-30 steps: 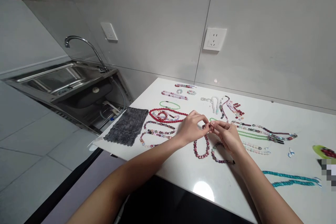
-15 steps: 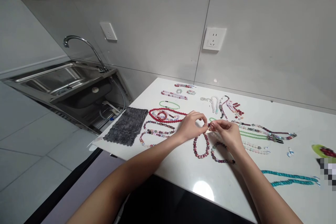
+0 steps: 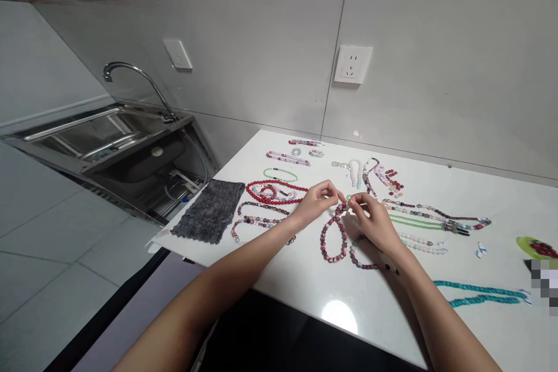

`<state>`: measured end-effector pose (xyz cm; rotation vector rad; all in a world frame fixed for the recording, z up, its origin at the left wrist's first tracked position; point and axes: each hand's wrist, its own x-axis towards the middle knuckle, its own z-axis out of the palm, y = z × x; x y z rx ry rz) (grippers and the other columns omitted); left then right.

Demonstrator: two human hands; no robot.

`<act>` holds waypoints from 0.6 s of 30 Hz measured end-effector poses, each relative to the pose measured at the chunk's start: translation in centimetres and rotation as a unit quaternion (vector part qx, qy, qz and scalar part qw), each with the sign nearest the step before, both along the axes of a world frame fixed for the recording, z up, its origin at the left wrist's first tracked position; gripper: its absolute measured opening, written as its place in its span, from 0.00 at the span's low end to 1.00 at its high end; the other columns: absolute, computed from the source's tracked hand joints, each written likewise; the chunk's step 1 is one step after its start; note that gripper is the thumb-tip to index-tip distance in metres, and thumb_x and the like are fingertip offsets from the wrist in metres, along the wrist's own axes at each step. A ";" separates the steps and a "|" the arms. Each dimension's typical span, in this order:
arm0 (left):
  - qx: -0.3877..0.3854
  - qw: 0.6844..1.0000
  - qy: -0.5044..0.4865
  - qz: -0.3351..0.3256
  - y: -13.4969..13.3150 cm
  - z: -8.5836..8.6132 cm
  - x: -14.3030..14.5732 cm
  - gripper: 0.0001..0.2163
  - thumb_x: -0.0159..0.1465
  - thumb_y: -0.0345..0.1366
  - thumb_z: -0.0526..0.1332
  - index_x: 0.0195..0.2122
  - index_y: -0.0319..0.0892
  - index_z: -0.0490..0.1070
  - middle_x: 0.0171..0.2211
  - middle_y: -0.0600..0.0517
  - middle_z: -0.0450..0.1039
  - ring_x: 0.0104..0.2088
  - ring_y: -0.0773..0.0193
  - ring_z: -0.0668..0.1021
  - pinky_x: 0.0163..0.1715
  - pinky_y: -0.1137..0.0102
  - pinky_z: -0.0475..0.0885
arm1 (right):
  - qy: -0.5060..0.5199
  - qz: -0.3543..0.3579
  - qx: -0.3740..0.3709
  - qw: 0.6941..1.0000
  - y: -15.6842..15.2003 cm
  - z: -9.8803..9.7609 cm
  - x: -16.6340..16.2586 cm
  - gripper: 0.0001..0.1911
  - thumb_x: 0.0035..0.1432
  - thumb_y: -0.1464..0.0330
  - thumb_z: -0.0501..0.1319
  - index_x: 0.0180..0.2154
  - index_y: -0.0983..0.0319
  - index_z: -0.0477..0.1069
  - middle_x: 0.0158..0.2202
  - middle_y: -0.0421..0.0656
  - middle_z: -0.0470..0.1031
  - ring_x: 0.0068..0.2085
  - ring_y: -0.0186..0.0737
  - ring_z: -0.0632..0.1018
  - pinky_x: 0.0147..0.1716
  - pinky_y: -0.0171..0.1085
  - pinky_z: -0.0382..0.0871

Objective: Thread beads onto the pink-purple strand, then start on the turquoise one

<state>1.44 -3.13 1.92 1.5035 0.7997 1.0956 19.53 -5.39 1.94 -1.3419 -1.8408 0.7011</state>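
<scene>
A strand of mottled dark red beads (image 3: 334, 247) hangs or lies in a loop below my hands, its upper end rising to my fingertips. My left hand (image 3: 317, 202) pinches at that upper end, thumb and forefinger together. Close beside it, my right hand (image 3: 374, 221) is closed in a pinch at the same end; any thin cord between the fingertips is too fine to make out. Under my right wrist lies a darker multicoloured bead strand (image 3: 368, 266), partly hidden by the forearm.
Left of my hands lie a red bead necklace (image 3: 261, 199), several bead strands and a dark grey cloth (image 3: 209, 209). Green strands (image 3: 414, 222) and turquoise strands (image 3: 479, 290) are to the right, near a green dish (image 3: 529, 248). A sink (image 3: 87, 139) stands beyond the counter's left edge.
My fingertips have shifted slightly at the strand's upper end, and the left fingers have straightened from a round pinch. More red beads now show just below them.
</scene>
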 end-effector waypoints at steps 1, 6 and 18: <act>-0.009 1.000 -0.007 -0.008 0.1 -0.1 0.0 0.02 0.61 0.32 0.56 0.31 0.41 0.64 0.35 0.50 0.75 0.37 0.66 0.75 0.42 0.69 0.69 | -0.021 0.012 0.010 1.000 0.0 0.1 0.2 0.14 0.65 0.58 0.49 0.35 0.60 0.67 0.33 0.43 0.73 0.32 0.39 0.71 0.34 0.37 0.62; 0.002 1.000 -0.009 -0.009 0.4 -0.5 0.0 0.02 0.61 0.33 0.57 0.32 0.40 0.66 0.32 0.52 0.72 0.36 0.67 0.75 0.42 0.70 0.69 | -0.076 0.075 -0.004 0.994 -0.3 0.6 0.7 0.13 0.66 0.60 0.48 0.35 0.59 0.65 0.33 0.42 0.71 0.32 0.39 0.70 0.35 0.37 0.62; 0.033 0.999 0.033 0.028 0.3 -1.7 0.5 0.09 0.56 0.37 0.65 0.34 0.37 0.75 0.34 0.48 0.77 0.35 0.66 0.77 0.40 0.69 0.74 | -0.052 0.029 -0.031 0.998 -0.5 0.0 -0.2 0.07 0.58 0.64 0.52 0.31 0.59 0.62 0.28 0.39 0.68 0.29 0.36 0.66 0.29 0.35 0.59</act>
